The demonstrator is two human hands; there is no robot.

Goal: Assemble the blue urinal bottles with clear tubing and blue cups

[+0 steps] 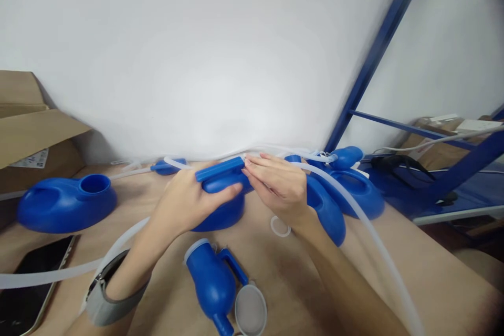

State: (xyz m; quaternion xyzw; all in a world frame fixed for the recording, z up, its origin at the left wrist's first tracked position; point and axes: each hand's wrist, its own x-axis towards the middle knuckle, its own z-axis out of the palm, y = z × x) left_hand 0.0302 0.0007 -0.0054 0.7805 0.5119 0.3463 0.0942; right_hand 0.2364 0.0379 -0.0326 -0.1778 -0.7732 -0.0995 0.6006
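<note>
Here, a white label sits on the brown box at the left, but its writing is too small to read. The table is light brown, with a plain white wall behind it and a blue metal frame at the right. The blue jug is in the middle, near the wall. The left hand, with a gray band on its wrist, grips the jug's top bar, thumb in front. The right hand touches the bar's end, fingers straight and close together; I cannot tell if it pinches anything.
</note>
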